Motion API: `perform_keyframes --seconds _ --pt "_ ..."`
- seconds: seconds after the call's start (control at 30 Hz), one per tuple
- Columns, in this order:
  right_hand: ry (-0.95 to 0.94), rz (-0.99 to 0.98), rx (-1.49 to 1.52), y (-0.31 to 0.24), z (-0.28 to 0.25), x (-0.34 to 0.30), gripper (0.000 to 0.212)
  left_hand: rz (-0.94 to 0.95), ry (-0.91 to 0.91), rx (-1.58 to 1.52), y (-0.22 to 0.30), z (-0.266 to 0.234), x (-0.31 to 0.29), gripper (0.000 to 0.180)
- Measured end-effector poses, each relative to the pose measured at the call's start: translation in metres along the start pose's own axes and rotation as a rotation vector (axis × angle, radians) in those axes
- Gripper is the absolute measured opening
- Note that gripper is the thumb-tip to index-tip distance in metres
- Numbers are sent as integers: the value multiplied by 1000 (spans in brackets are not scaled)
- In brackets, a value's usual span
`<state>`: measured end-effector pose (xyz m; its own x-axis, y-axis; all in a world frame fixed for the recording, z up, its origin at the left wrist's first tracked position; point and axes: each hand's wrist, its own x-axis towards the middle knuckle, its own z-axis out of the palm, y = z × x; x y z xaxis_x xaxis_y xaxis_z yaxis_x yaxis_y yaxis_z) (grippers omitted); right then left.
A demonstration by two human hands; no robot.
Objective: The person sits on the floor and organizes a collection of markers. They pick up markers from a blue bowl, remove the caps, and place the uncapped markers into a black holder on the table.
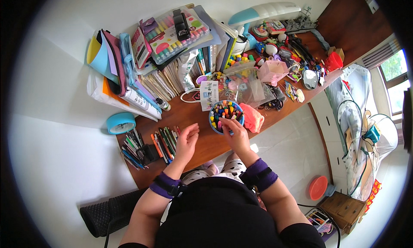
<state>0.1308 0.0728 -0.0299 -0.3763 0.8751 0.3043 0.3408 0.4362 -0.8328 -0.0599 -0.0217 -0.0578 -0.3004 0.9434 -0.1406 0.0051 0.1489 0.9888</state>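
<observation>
My right hand (237, 138) reaches over the near rim of a round blue container (210, 120), which is packed with colourful pens or crayons (226, 109). Its fingers are bent together among them, and whatever they pinch is too small to make out. To the left, my left hand (187, 143) hovers at the table's front part with straight fingers and nothing in it. Beside that hand lies a row of pens and pencils (162, 141). Farther left, more pens (132, 150) lie around a black pen holder (150, 153). A pink cloth (253, 118) touches the container's right side.
Books and folders (161, 85) line the back of the wooden table (189, 115), with a marker case (178, 30) on top. A blue tape-like ring (121, 123) stands at the left edge. Toys, a pink box (272, 71) and clear bags (241, 86) crowd the right side.
</observation>
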Motion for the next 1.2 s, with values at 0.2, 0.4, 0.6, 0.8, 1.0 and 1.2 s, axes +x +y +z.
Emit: perform_keyframes --seconds 0.2,0.4,0.6,0.8,1.0,1.2 --pt "-156 -39 147 -36 15 8 30 -157 176 -22 -40 -41 -12 34" --pt "-411 17 255 -30 59 -2 33 -225 151 -68 -80 -60 -23 44" --pt "-571 131 208 7 103 -27 39 -364 134 -42 -82 -49 -26 52" --pt "-630 293 214 33 130 -41 42 -330 132 93 -92 -45 -26 55" --pt "-698 404 268 33 139 -40 46 -440 135 44 -86 -41 -21 50" --pt "-781 623 608 28 143 -34 51 -520 197 -163 -97 -38 -12 39"
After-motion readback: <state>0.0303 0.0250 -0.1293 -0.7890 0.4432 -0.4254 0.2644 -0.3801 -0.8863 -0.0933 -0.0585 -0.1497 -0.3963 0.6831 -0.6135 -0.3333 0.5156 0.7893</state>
